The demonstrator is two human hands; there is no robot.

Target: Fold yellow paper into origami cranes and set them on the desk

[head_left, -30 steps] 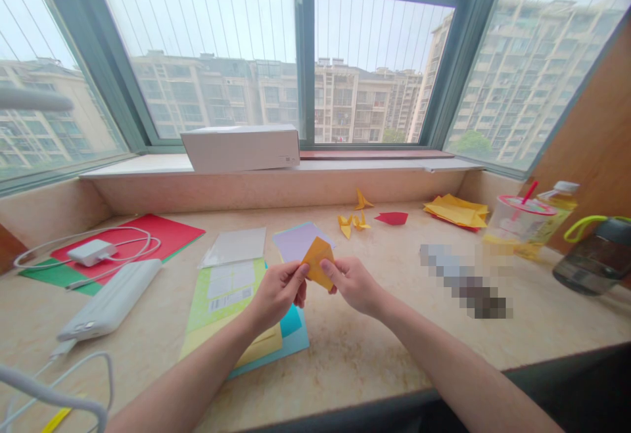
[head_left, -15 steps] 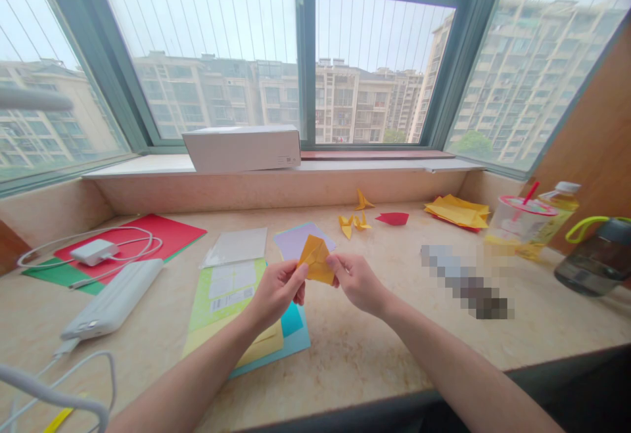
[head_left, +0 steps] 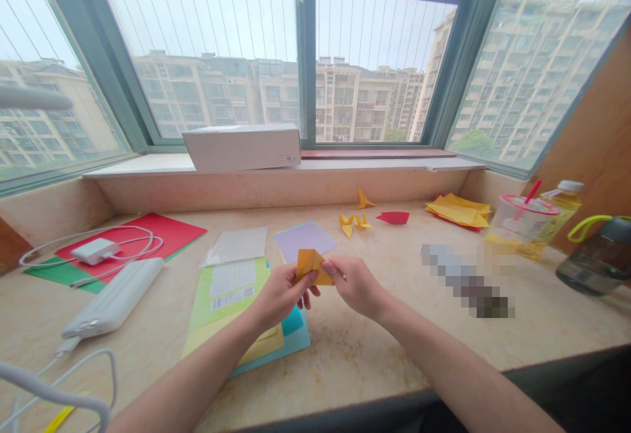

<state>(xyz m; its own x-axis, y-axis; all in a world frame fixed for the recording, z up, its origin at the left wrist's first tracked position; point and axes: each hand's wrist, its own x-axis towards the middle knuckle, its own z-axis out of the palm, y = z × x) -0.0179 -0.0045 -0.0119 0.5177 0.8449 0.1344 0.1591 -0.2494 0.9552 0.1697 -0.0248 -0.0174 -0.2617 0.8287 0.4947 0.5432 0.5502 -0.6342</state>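
Between my hands is a small folded piece of orange-yellow origami paper (head_left: 309, 263), held above the counter with crease lines on its face. My left hand (head_left: 283, 292) pinches its left side, thumb on the front and fingers curled behind. At its right edge, my right hand (head_left: 352, 282) grips the paper between thumb and fingers. Below and to the left lies a stack of colored paper (head_left: 221, 315) in green, yellow and blue. A lilac sheet (head_left: 305, 238) sits just beyond my hands. Farther back are several small folded yellow paper pieces (head_left: 346, 225) and a red folded piece (head_left: 394, 217).
Left are red paper (head_left: 182, 229), a white charger (head_left: 94, 251) and a power bank (head_left: 116, 298) with cables. At right stand a plastic cup (head_left: 520, 223), a bottle (head_left: 566, 203) and a dark flask (head_left: 594, 259), near yellow paper (head_left: 458, 209). A white box (head_left: 241, 148) rests on the sill.
The paper in my hands has changed from a pointed, tilted shape to a flatter, lower one, its top now folded or turned down. Both hands stay on it, the left fingers slightly shifted.
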